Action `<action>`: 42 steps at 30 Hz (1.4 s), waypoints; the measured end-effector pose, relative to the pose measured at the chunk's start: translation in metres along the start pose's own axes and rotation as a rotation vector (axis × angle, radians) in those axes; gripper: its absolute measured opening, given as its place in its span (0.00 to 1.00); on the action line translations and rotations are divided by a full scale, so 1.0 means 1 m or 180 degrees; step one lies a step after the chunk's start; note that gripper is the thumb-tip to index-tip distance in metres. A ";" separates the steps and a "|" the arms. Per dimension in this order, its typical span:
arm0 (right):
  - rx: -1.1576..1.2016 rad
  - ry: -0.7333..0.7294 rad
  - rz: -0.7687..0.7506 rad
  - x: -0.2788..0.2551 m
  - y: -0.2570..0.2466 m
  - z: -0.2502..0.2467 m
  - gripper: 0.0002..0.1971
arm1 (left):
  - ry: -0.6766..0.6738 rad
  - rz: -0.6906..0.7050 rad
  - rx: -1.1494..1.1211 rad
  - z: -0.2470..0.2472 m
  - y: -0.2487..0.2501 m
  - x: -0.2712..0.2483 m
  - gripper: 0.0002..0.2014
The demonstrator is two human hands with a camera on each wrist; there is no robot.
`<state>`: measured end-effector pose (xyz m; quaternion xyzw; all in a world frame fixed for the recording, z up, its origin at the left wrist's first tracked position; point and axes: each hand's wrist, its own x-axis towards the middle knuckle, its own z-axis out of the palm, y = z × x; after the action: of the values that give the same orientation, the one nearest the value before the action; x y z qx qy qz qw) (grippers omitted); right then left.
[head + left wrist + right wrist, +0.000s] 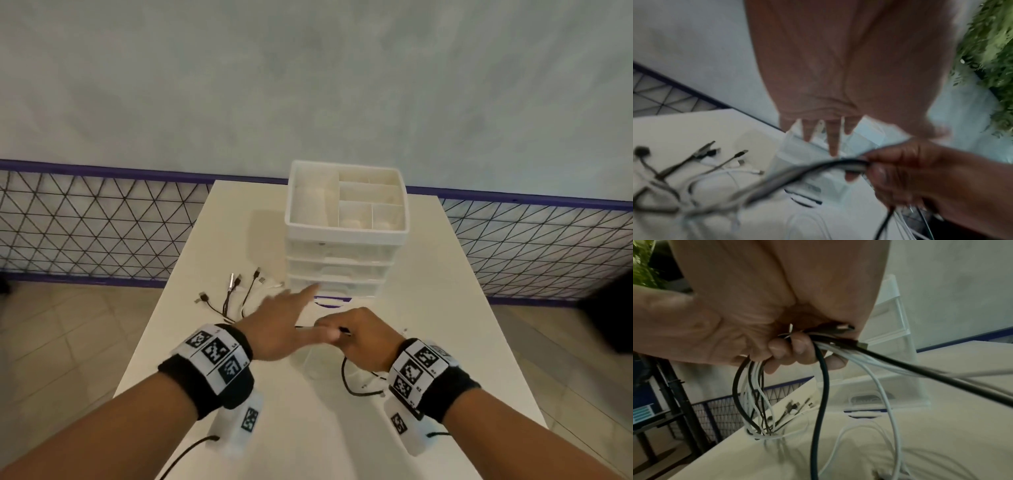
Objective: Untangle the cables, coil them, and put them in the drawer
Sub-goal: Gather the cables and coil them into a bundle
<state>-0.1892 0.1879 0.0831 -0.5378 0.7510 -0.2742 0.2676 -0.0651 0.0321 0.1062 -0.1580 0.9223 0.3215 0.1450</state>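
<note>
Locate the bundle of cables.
Head view, centre-right: the bundle of cables sits in the right hand, just before the drawer unit.

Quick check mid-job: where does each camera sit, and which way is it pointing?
Head: on the head, looking down at the table, drawer unit, both forearms and hands.
Left wrist: under the left hand, facing along its open fingers toward the drawers.
Right wrist: under the right hand, facing the cables it grips.
All share cables and drawer unit.
</note>
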 end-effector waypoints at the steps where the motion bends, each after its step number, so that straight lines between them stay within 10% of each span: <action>1: 0.0068 0.0040 -0.0041 0.001 -0.004 -0.001 0.12 | 0.0078 0.0171 -0.0455 0.003 0.008 0.001 0.48; 5: 0.0717 0.0480 -0.0049 0.007 -0.011 -0.013 0.11 | 0.0948 0.0222 -0.0775 0.014 0.017 0.002 0.22; 19: 0.0837 0.1475 0.1521 -0.034 0.081 -0.014 0.10 | 0.1666 -0.0199 -0.0891 -0.024 -0.008 -0.007 0.31; 27: -0.0466 0.1285 0.2018 -0.054 0.108 -0.037 0.08 | 0.1758 -0.0544 -0.1006 -0.034 -0.010 -0.016 0.30; 32: 0.2129 0.1984 0.1923 -0.060 0.105 -0.054 0.09 | 0.1907 -0.0784 -0.1164 -0.034 -0.015 -0.013 0.30; 37: 0.3728 0.1709 0.1206 -0.065 0.092 -0.071 0.18 | 0.1888 -0.1019 -0.1179 -0.033 -0.018 -0.011 0.29; 42: 0.0437 0.1553 0.2479 -0.066 0.112 -0.059 0.07 | 0.1987 -0.1003 -0.1313 -0.040 -0.011 -0.011 0.28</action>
<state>-0.2863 0.2886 0.0534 -0.1166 0.9182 -0.3209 0.2011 -0.0570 0.0003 0.1344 -0.4133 0.8026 0.4102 -0.1293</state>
